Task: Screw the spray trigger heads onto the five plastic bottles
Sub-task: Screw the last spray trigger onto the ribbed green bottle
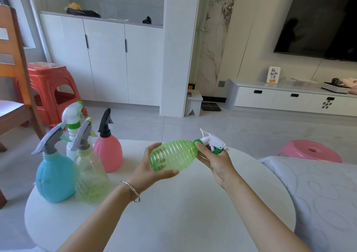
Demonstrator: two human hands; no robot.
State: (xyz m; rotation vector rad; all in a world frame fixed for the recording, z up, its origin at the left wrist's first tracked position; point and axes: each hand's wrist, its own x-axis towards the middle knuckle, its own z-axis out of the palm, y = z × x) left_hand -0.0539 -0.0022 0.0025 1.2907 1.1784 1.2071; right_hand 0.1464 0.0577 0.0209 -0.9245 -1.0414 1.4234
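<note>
A ribbed green bottle [173, 154] lies sideways in the air above the white round table [173, 222]. My left hand [152, 166] grips its base end. My right hand [214, 160] holds the neck, where a white and green trigger head [213, 141] sits on the bottle, pointing right. At the table's left stand a blue bottle [54, 176], a pale yellow-green bottle [90, 178], a pink bottle [109, 152] and a white bottle [72, 137] behind them, each upright with a trigger head on top.
A wooden chair [13, 74] and a red plastic stool [50, 89] stand to the left of the table. A pink stool [309, 151] and a white cushioned seat [318, 193] lie to the right. White cabinets line the far wall.
</note>
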